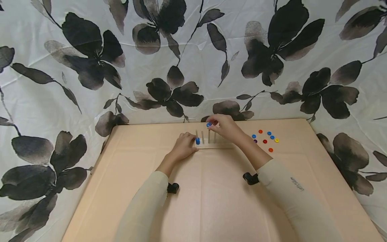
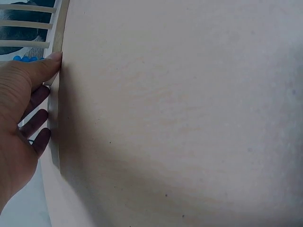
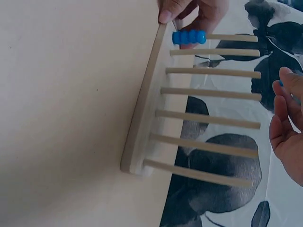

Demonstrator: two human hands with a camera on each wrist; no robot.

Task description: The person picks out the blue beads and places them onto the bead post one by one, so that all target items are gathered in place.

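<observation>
A wooden peg rack point(image 3: 147, 94), a long base with several upright thin pegs, stands near the table's back edge. Blue beads point(image 3: 189, 37) are stacked on its leftmost peg point(image 3: 232, 38). My left hand point(image 1: 182, 147) grips the left end of the base, thumb point(image 2: 53, 59) on the front side; in the left wrist view the stacked beads peek out just above it. Above the pegs, my right hand point(image 1: 226, 128) pinches a blue bead point(image 1: 208, 124) between thumb and fingertips. In the right wrist view that bead is almost wholly hidden by the fingers.
Loose beads lie on the table point(image 1: 199, 201) right of the rack: several blue, a yellow bead point(image 1: 276, 140), a red bead point(image 1: 264, 141), orange ones and a dark purple bead point(image 1: 255, 141). A floral cloth point(image 1: 211, 60) hangs behind the table's back edge.
</observation>
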